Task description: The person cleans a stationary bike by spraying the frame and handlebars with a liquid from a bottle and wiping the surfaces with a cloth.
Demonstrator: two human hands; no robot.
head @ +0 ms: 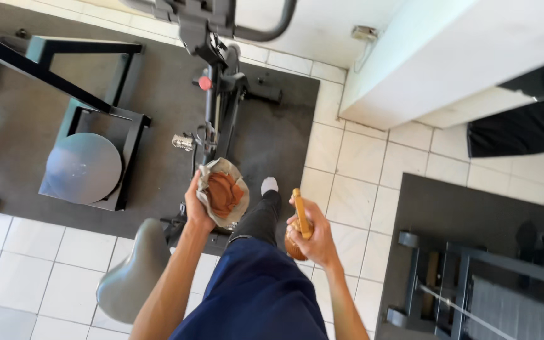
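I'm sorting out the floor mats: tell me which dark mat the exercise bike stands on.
The big mat at top left, under the bike and the round-plate stand. The smaller mat at right holds only a metal frame.

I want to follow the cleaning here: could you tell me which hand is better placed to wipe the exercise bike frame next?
Probably the left hand: it holds the cloth just above the bike frame, while the right hand grips a wooden-handled brush further away.

Two hands: the left hand point(198, 204) and the right hand point(313, 236). One cloth point(223, 192), one wooden brush point(300, 217), one bicycle saddle point(135, 274), one round disc point(84, 168), two dark floor mats point(272, 135).
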